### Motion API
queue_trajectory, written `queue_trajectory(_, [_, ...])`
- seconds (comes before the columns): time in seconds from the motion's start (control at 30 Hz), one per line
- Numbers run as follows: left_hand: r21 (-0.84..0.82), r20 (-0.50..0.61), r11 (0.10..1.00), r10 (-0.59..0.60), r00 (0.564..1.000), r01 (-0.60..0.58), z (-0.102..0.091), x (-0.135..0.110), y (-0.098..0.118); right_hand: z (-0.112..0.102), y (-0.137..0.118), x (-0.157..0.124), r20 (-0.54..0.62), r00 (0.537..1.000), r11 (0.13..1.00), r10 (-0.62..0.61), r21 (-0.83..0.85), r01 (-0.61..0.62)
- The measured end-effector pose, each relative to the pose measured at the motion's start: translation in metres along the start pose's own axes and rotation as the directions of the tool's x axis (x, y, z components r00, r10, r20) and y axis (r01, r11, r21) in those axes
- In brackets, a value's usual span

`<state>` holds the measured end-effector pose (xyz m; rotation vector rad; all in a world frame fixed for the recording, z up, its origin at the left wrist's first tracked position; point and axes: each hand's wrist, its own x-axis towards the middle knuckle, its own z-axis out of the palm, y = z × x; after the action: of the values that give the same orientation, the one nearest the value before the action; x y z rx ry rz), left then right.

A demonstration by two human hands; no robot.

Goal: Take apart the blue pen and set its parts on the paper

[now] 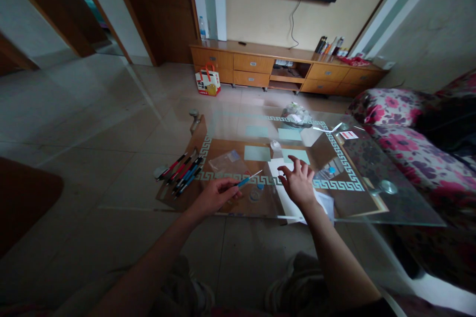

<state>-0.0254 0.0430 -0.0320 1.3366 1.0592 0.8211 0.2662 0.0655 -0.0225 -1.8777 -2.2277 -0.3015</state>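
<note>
My left hand [217, 195] is closed around a blue pen barrel [243, 182], with a thin pale rod sticking out of its end to the upper right. My right hand [299, 181] is over the white paper [284, 193], its thumb and index finger curved but apart; I make out nothing held between them. Left of my left hand, several red, black and blue pens [182, 173] lie side by side. Beyond it is a clear plastic bag [227, 160]. Between my hands, a small clear container [255, 194] rests near the table's front edge.
The glass table [401, 203] has a patterned border. A blue-capped bottle [330, 172] lies to the right; a crumpled plastic bag [296, 114] sits at the back. A red and white card [348, 135] is near the right edge, beside a flowered sofa [390, 104].
</note>
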Motion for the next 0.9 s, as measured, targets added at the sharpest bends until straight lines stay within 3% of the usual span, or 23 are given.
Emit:
queue_trajectory(0.37, [0.003,0.006,1.000,-0.006,1.000,0.006,0.000,0.001,-0.001,0.016,0.010,0.002,0.006,1.000,0.999,-0.004,-0.051,0.005])
queue_trajectory(0.67, [0.009,0.016,1.000,-0.006,1.000,0.006,-0.001,0.000,-0.002,0.007,0.006,0.003,-0.013,0.999,0.999,0.039,-0.005,-0.039])
queue_trajectory(0.8, [0.006,0.014,1.000,-0.013,1.000,0.013,0.001,-0.001,0.003,-0.007,-0.007,0.004,-0.082,0.992,0.984,0.099,0.155,-0.085])
queue_trajectory(0.9, [-0.015,-0.004,1.000,-0.014,1.000,0.014,0.002,0.000,0.004,-0.015,-0.021,0.002,-0.130,0.978,0.899,0.162,0.428,-0.092])
